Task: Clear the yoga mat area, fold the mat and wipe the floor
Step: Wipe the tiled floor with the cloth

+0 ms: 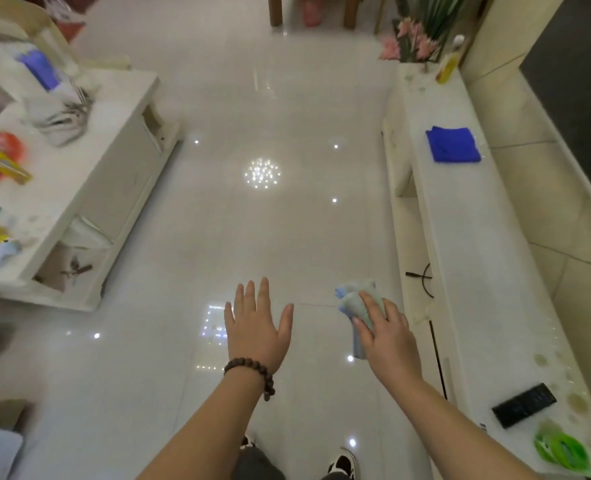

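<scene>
Floor (252, 237) lying bare and glossy between two white benches, no mat in view; mat-clearing and folding judged complete, wiping judged the step in hand. Pale blue cloth (358, 303) being gripped by right hand (387, 334), fingers curled over bunched fabric, grip pinching cloth against palm. Cloth hanging forward of and below the knuckles, loose tail trailing toward the wrist side. Cloth being held above the tiles, contact with floor not confirmable from this view. Bunched hold judged suited to carrying rather than scrubbing; flattening likely needed before a stroke.

Left hand (256, 327) reaching forward, fingers straight and spread, holding nothing; beaded bracelet (252, 372) sitting at the wrist. Posture judged as bracing for a crouch toward the tiles. Floor lying directly beneath both hands, shoes (344, 464) showing at lower edge.

Right bench (477, 237) carrying folded dark blue cloth (453, 145), black remote (524, 408), green tape roll (562, 452). Left bench (79, 174) carrying assorted blurred items, unidentifiable. Black cable (438, 355) running along the right bench base, near the cloth hand; snagging judged a minor risk.
</scene>
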Tool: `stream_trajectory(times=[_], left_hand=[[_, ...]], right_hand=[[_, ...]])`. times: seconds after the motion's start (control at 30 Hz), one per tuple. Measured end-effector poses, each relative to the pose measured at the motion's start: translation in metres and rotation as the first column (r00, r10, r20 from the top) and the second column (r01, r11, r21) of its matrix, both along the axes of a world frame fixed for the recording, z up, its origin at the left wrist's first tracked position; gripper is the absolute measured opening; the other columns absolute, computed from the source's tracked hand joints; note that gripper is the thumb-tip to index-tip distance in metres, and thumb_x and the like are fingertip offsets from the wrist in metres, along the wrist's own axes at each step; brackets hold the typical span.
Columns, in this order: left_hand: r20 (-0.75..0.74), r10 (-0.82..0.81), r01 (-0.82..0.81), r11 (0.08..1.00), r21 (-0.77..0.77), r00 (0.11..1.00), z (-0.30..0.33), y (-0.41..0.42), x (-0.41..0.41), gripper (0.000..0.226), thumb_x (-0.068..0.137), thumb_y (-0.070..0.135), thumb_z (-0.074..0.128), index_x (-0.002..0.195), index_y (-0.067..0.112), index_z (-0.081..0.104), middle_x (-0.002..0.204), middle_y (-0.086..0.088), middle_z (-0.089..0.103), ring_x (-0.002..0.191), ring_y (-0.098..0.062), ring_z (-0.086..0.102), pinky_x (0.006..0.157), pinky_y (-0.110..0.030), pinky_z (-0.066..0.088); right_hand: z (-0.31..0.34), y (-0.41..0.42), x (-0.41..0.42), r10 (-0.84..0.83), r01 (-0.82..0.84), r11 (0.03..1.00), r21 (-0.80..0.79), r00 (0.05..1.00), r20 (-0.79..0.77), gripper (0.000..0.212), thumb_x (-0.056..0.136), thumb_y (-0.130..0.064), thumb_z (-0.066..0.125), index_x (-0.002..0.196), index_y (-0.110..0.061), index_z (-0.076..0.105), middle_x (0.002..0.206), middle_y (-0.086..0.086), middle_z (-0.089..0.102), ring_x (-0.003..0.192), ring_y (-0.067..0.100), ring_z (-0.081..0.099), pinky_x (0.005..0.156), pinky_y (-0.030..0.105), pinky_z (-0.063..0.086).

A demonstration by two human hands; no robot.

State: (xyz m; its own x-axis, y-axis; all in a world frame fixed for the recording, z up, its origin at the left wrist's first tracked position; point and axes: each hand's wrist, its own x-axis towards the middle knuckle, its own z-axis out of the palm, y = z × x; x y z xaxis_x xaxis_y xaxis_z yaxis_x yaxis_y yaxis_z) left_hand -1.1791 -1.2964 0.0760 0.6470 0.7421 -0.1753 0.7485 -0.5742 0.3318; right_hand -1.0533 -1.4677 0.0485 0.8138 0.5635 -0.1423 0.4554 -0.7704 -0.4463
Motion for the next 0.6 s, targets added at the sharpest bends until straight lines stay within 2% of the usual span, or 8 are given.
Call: stream_trajectory(times=[0.1, 0.27, 0.4, 0.6], left_hand=[[0.011, -0.02, 0.019, 0.999, 0.033, 1.0, 0.016, 0.049, 0.016, 0.068, 0.096, 0.057, 0.023, 0.153, 0.023, 0.008, 0.161, -0.003, 0.012, 0.149, -0.019, -0.001, 0.12, -0.042, 0.001], [-0.005, -0.103, 0.103, 0.992, 0.079, 0.995, 0.025, 0.145, 0.051, 0.067, 0.097, 0.057, 0.021, 0.153, 0.022, 0.01, 0.16, -0.004, 0.014, 0.148, -0.021, 0.002, 0.119, -0.044, 0.005], [0.004, -0.185, 0.184, 0.979, 0.085, 0.983, 0.034, 0.216, 0.081, 0.067, 0.097, 0.057, 0.021, 0.153, 0.022, 0.011, 0.16, -0.004, 0.015, 0.148, -0.021, 0.003, 0.12, -0.045, 0.006], [0.007, -0.29, 0.289, 0.955, 0.067, 0.957, 0.046, 0.283, 0.126, 0.066, 0.097, 0.056, 0.02, 0.153, 0.022, 0.011, 0.16, -0.005, 0.015, 0.148, -0.022, 0.002, 0.12, -0.044, 0.004]], right_hand=[[0.018, 0.043, 0.012, 0.001, -0.003, 1.0, 0.027, 0.998, 0.069, 0.053, 0.091, -0.05, 0.04, 0.141, -0.033, 0.041, 0.133, 0.006, 0.048, 0.108, 0.029, 0.05, 0.079, 0.041, 0.049], [0.035, 0.134, 0.043, -0.062, 0.06, 0.998, 0.022, 0.987, 0.149, 0.051, 0.095, -0.048, 0.042, 0.144, -0.036, 0.034, 0.138, 0.002, 0.043, 0.112, 0.026, 0.046, 0.086, 0.04, 0.045], [0.045, 0.208, 0.06, -0.137, 0.13, 0.99, 0.055, 0.976, 0.167, 0.053, 0.094, -0.054, 0.037, 0.144, -0.036, 0.034, 0.139, 0.003, 0.043, 0.114, 0.027, 0.047, 0.085, 0.039, 0.043], [0.058, 0.271, 0.081, -0.26, 0.256, 0.966, 0.042, 0.953, 0.155, 0.052, 0.095, -0.049, 0.039, 0.145, -0.039, 0.029, 0.143, -0.001, 0.038, 0.121, 0.024, 0.041, 0.089, 0.039, 0.039]])
